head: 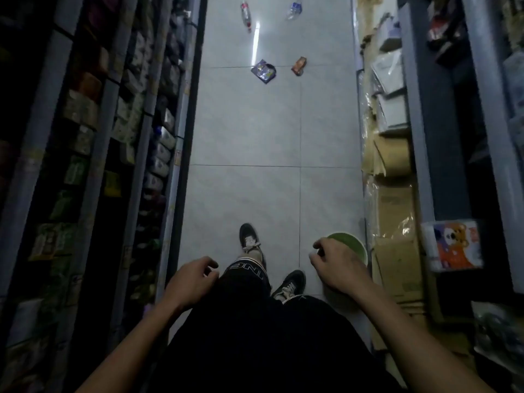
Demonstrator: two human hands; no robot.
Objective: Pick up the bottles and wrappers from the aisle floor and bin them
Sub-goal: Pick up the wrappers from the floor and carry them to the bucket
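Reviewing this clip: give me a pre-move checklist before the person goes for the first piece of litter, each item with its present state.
1. Left hand free: ok, fingers loosely curled, holding nothing.
2. Right hand free: ok, nothing in it.
3. Green bin close by: ok, under the right hand.
4. Litter located: ok, purple wrapper, orange wrapper, red-capped bottle and clear bottle lie ahead.
5. Within arm's reach now: not ok, all lie several floor tiles away.
6. Bin has room: cannot tell.

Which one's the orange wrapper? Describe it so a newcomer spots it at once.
Look up the tiled aisle floor to the litter ahead of the person's feet. Two wrappers lie nearer than the two bottles; the orange wrapper is the one on the right. Its neighbour, the purple wrapper, is larger and dark, while this one is small and orange.
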